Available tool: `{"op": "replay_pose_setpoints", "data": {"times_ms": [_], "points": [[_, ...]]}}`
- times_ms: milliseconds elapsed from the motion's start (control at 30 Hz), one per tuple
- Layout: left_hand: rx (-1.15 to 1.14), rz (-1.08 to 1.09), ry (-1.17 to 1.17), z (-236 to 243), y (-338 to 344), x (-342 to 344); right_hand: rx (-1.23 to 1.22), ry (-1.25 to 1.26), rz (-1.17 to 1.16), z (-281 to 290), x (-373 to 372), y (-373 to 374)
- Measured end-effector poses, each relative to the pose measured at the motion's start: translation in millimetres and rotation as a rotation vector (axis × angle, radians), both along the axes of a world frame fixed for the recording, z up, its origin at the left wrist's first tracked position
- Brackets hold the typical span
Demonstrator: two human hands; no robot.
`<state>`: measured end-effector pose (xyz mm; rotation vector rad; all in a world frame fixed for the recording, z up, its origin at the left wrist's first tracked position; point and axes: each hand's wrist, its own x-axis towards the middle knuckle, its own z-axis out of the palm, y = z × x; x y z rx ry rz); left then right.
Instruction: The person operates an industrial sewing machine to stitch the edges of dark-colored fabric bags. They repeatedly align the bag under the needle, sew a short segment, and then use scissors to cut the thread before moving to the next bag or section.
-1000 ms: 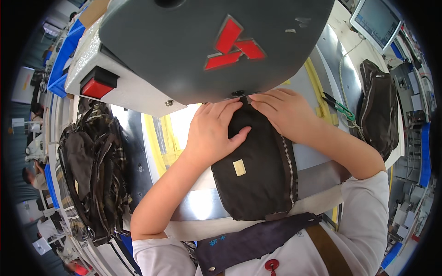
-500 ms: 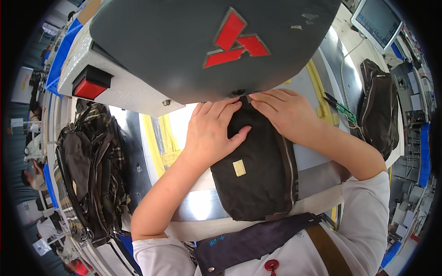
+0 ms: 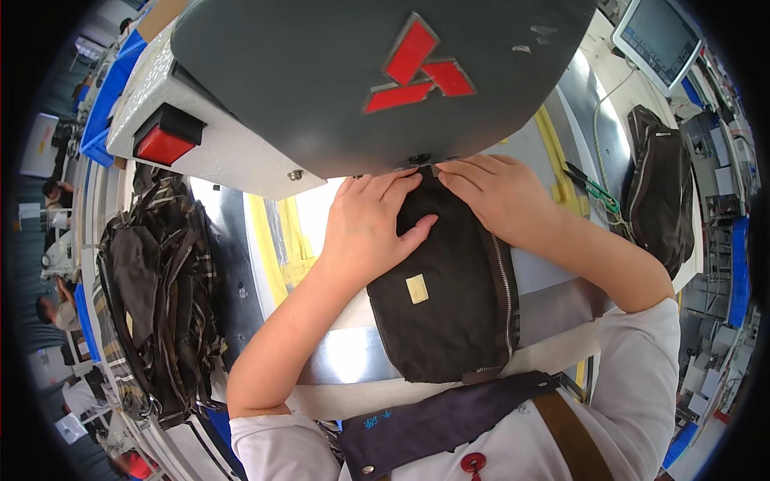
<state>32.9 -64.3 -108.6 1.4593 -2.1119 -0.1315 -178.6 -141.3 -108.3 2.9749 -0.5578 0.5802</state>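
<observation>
Fabric (image 3: pixel 457 321): far end hidden beneath machine head (image 3: pixel 321 88), itself cropped above.

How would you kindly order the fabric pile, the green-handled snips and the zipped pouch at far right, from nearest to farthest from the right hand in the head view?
From the right hand:
1. Green-handled snips, just to its right.
2. Zipped pouch, farther right, beyond the snips.
3. Fabric pile, far left, past the left hand.
</observation>
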Motion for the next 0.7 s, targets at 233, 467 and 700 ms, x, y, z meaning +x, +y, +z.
{"op": "replay_pose_setpoints", "data": {"times_ms": [233, 467, 700], "points": [[0.015, 0.051, -0.029, -5, -12, 7, -0.011, 0.037, -0.024, 4, 6, -10], [-0.053, 0.042, -0.017, -4, -11, 6, 0.019, 0.016, -0.037, 3, 5, -8], [-0.005, 0.057, -0.016, -7, -8, 6, 0.025, -0.008, -0.036, 2, 6, -7]]}}
